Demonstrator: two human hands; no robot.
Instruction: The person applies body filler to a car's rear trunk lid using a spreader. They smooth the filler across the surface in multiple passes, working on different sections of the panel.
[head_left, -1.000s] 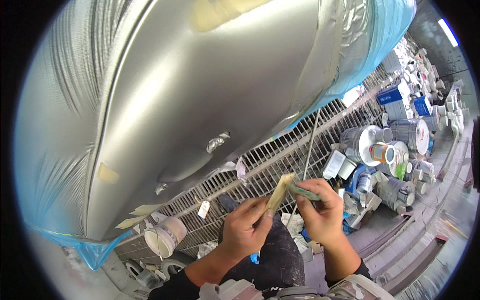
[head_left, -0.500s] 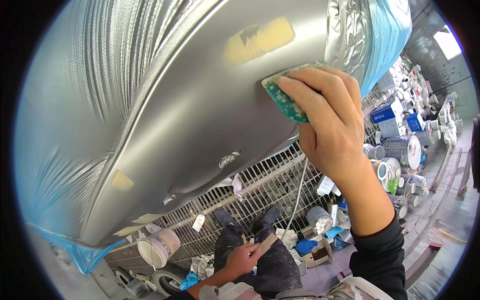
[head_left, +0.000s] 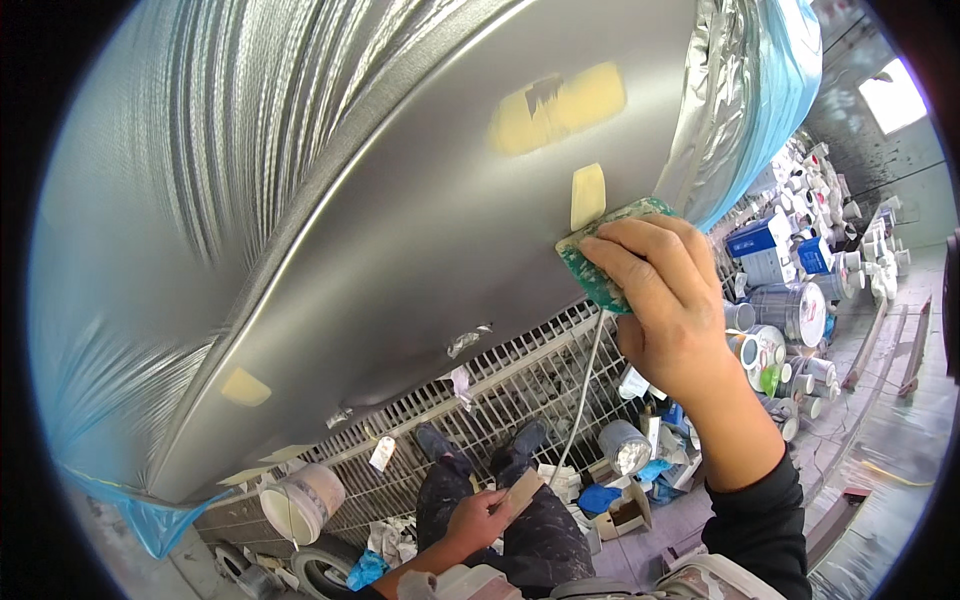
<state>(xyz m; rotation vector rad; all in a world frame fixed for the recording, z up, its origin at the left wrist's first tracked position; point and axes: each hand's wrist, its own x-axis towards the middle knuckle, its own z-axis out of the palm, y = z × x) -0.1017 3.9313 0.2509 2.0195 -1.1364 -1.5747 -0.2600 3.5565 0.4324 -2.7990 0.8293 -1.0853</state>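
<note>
My right hand [head_left: 670, 300] grips a green filler spreader [head_left: 592, 278], smeared with pale filler, and holds its edge at the lower part of a grey car body panel [head_left: 400, 250]. Directly above the spreader is a short pale-yellow filler strip [head_left: 588, 197]. Farther up lies a wider yellow filler patch [head_left: 575, 105] with a darker notch in it, and a small patch [head_left: 245, 388] sits at the panel's left end. Low over my legs, my left hand [head_left: 474, 525] is closed around a flat beige piece [head_left: 523, 493], whose exact kind I cannot make out.
Wrinkled masking film [head_left: 150, 200] covers the left side; silver and blue film [head_left: 765, 120] covers the right. Metal floor grating [head_left: 500, 385] lies under the panel. A bucket [head_left: 302, 503], tire [head_left: 325, 565], cardboard box [head_left: 625, 510] and several paint cans [head_left: 790, 310] stand around.
My right hand and the spreader have moved down the panel, and a pale-yellow filler strip now shows above them. The view has shifted slightly. My left hand still holds the beige piece.
</note>
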